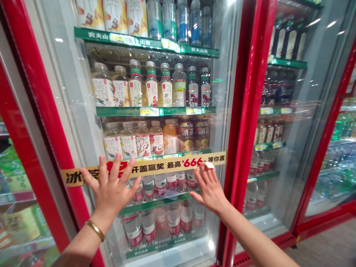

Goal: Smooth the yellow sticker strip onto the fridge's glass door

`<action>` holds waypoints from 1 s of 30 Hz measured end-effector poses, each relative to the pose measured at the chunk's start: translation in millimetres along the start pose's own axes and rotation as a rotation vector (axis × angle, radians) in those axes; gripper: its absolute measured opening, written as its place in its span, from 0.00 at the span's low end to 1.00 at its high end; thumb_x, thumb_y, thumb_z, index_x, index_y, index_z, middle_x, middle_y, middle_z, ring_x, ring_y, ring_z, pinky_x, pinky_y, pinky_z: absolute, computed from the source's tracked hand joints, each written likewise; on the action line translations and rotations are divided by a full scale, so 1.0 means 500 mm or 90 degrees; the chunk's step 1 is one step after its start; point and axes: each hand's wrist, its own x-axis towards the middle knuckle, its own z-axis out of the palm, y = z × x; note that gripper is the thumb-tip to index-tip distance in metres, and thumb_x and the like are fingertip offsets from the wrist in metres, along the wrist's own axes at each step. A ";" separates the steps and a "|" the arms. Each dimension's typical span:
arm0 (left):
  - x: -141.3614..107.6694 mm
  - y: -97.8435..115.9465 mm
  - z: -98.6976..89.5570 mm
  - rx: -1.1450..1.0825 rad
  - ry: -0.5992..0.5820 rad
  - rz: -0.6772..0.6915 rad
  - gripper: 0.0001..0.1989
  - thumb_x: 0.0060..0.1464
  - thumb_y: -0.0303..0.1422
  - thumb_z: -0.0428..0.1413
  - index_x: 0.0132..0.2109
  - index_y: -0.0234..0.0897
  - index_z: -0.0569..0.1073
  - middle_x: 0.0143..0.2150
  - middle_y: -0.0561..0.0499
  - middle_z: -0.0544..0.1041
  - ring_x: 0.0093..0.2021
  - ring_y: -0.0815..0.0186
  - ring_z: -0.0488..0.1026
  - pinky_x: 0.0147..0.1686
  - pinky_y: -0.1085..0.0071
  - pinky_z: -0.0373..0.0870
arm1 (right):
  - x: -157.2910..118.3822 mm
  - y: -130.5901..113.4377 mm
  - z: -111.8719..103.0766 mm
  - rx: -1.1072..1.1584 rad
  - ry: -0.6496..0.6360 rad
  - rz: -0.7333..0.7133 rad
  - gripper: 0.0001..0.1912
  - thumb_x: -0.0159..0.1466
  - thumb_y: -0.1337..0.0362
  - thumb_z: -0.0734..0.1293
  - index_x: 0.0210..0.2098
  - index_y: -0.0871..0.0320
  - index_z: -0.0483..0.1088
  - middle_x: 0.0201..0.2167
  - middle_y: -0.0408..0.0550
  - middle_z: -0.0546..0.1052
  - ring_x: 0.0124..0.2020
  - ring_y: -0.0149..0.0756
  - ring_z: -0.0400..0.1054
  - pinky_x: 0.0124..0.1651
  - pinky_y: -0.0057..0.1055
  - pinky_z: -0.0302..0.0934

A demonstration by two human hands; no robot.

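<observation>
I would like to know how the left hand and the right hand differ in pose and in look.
The left hand spreads its fingers wide, while the right hand has its four fingers closer together. The left hand has a gold bangle at its wrist; the right hand's wrist is bare. In view, the left hand overlaps the left part of the banner strip, the right hand its right part. Both are open, backs toward the camera.

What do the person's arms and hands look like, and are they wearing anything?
The left hand has a shiny, gold-coloured bangle around its wrist. The right hand has no bangle; something small and white shows near its fingers, too blurry to name. No sleeves or gloves can be seen.
</observation>
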 end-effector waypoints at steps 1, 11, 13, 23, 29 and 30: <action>0.000 0.001 0.000 0.001 0.000 -0.001 0.45 0.65 0.47 0.63 0.81 0.60 0.50 0.85 0.53 0.45 0.85 0.45 0.34 0.79 0.33 0.18 | 0.000 0.014 -0.004 -0.011 0.015 0.063 0.52 0.74 0.39 0.62 0.84 0.56 0.33 0.84 0.63 0.41 0.83 0.61 0.45 0.78 0.60 0.54; 0.000 0.004 0.004 0.009 0.008 -0.004 0.44 0.65 0.49 0.62 0.81 0.58 0.51 0.85 0.52 0.46 0.85 0.47 0.34 0.79 0.33 0.19 | 0.061 -0.046 -0.029 0.024 0.056 -0.050 0.43 0.73 0.33 0.59 0.80 0.46 0.56 0.76 0.49 0.69 0.73 0.51 0.66 0.74 0.47 0.61; 0.000 0.004 0.005 0.008 0.011 -0.004 0.44 0.65 0.50 0.61 0.81 0.58 0.52 0.85 0.52 0.46 0.85 0.47 0.34 0.79 0.33 0.19 | 0.050 -0.041 -0.032 0.025 0.060 -0.064 0.41 0.73 0.34 0.60 0.79 0.43 0.58 0.73 0.46 0.72 0.71 0.47 0.68 0.74 0.44 0.61; -0.001 0.006 0.006 0.011 0.011 -0.009 0.43 0.65 0.49 0.61 0.80 0.59 0.52 0.84 0.51 0.48 0.85 0.45 0.36 0.78 0.29 0.21 | 0.147 -0.053 -0.040 -0.005 0.060 0.019 0.49 0.74 0.35 0.59 0.83 0.54 0.45 0.84 0.55 0.47 0.83 0.56 0.44 0.81 0.57 0.50; -0.002 0.008 0.006 0.013 0.004 -0.020 0.44 0.65 0.50 0.60 0.81 0.61 0.50 0.84 0.52 0.49 0.85 0.43 0.38 0.78 0.27 0.22 | 0.085 -0.059 -0.029 -0.007 0.089 0.024 0.47 0.74 0.39 0.63 0.83 0.53 0.46 0.84 0.57 0.47 0.83 0.56 0.47 0.78 0.56 0.57; -0.002 0.008 0.006 0.016 0.004 -0.021 0.44 0.65 0.50 0.60 0.81 0.61 0.49 0.84 0.52 0.49 0.85 0.42 0.38 0.78 0.27 0.22 | 0.106 -0.036 -0.032 -0.011 0.104 0.103 0.49 0.75 0.43 0.63 0.83 0.58 0.39 0.84 0.64 0.37 0.84 0.63 0.40 0.77 0.64 0.55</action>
